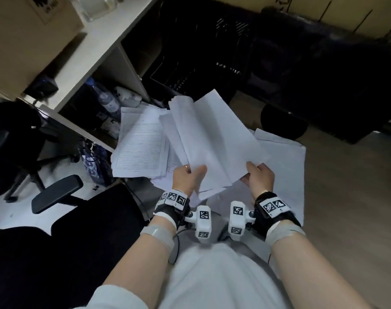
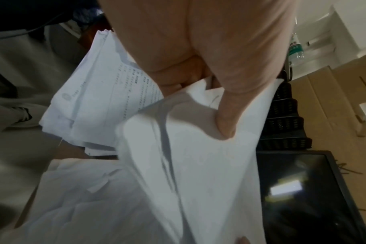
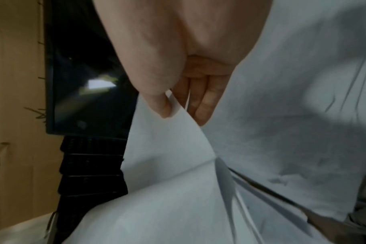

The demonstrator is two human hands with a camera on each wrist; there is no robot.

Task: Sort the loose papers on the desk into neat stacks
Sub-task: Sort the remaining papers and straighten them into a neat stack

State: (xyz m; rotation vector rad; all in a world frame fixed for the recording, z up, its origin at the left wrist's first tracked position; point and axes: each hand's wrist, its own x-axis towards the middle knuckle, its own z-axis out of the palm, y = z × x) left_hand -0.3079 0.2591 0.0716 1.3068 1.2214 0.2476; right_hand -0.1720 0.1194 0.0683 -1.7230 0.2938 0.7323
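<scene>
Head view: both hands lift a sheaf of blank sheets (image 1: 212, 139) above the desk (image 1: 337, 175), the lined-paper pile (image 1: 141, 148) uneven, sorting seemingly unfinished. Left wrist view: left hand (image 2: 198, 66) pinches the sheaf's corner. Right wrist view: right hand (image 3: 178, 66) pinches one sheet.

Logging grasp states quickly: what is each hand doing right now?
Left hand: closed on the bundle of white sheets, thumb pressed on top.
Right hand: closed, pinching the right corner of the same bundle between thumb and fingers.
</scene>
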